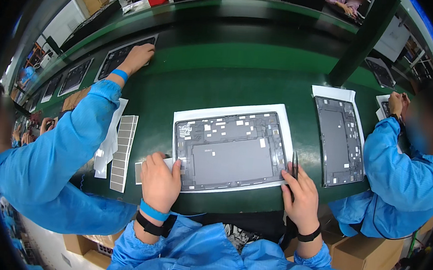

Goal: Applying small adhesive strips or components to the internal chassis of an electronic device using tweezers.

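Observation:
A dark grey tablet housing (pixel 232 153) lies in front of me on a white sheet (pixel 284 120), with small white stickers on its inner face. My left hand (pixel 160 181) is closed at the housing's lower left edge, its thumb on the frame; the other fingertips are partly hidden. Beside that hand a pale strip piece (pixel 138 173) shows. In my right hand (pixel 302 198) are dark tweezers (pixel 295 165), pointing away from me, while its thumb and a finger touch the housing's lower right edge.
A strip of pale rectangular stickers (pixel 123 153) and a white liner (pixel 107 150) lie at left. Another housing (pixel 338 138) rests at right. Co-workers in blue sit on both sides; the left one's arm (pixel 66 129) reaches over the bench to a farther housing (pixel 112 60). A green post (pixel 363 42) stands behind.

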`<state>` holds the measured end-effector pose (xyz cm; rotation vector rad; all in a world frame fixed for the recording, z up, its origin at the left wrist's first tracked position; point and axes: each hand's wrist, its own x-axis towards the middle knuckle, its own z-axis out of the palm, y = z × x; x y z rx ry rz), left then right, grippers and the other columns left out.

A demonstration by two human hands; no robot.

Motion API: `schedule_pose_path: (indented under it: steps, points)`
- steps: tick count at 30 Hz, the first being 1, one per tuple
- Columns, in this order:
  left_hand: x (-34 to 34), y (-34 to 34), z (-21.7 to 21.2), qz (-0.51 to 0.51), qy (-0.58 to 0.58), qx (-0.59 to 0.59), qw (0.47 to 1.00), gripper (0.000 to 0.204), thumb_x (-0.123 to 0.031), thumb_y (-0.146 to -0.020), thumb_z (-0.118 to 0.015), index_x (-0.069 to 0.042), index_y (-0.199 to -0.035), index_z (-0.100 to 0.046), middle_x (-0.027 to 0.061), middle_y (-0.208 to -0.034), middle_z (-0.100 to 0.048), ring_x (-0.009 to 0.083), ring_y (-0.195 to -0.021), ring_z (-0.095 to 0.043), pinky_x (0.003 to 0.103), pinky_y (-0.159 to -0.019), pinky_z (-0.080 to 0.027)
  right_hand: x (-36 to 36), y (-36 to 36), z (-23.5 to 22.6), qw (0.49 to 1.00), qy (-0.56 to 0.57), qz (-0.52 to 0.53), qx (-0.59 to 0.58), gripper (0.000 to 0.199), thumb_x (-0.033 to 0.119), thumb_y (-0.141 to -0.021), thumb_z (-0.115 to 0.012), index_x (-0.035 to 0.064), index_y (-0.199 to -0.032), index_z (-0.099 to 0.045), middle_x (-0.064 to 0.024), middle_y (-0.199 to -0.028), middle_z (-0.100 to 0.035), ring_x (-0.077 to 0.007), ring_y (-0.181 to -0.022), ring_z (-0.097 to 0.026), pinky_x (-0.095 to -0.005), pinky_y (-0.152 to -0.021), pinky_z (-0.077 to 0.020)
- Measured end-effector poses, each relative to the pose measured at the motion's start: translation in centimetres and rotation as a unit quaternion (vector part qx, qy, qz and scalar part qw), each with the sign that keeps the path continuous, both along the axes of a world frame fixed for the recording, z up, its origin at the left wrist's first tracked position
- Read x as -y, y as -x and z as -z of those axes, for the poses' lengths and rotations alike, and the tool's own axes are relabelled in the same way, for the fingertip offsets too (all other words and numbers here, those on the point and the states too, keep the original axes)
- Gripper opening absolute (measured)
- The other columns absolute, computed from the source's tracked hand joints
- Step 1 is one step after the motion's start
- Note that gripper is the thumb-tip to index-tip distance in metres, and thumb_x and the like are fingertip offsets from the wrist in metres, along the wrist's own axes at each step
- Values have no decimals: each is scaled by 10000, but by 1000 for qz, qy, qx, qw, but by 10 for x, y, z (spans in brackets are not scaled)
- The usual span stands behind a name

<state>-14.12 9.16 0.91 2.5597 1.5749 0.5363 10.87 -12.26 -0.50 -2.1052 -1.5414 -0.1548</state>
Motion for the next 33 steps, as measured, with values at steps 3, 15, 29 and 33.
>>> schedule_pose_path:
  steps: [3,15,29,33]
  points:
    - [-8,-9,16,48,-6,-20,999,160,-119,-934,-591,33,-900,-554,231,-894,-557,424,-881,-523,495,-804,-433,-2,0,6,1000,-23,1,13,308,83,-847,-688,73,-1154,-699,-181,-1193,-669,-337,-1225,-589,-420,-925,-491]
    - [-122,-100,-45,164,287,318,889,321,-156,-1027,-526,94,-1204,-620,109,-1012,-707,135,-882,-625,282,-828,-494,1,-5,11,992,-113,42,-36,327,58,-804,-686,43,-1131,-693,-176,-1183,-676,-341,-1061,-665,-391,-838,-541]
    - [-448,-187,49,11,-85,91,992,383,-294,-923,-637,21,-1134,-686,246,-1099,-690,393,-1067,-648,438,-964,-491,6,-6,20,985,-151,71,-35,277,126,-792,-685,67,-1063,-691,-150,-1073,-697,-308,-1048,-675,-389,-841,-561]
    - [-375,-273,-17,238,-104,95,961,366,-237,-903,-638,-12,-1191,-662,287,-1181,-645,430,-1109,-622,445,-970,-495,7,-5,17,986,-143,78,-31,302,124,-778,-687,76,-1076,-679,-129,-1058,-694,-290,-1068,-674,-374,-853,-559]
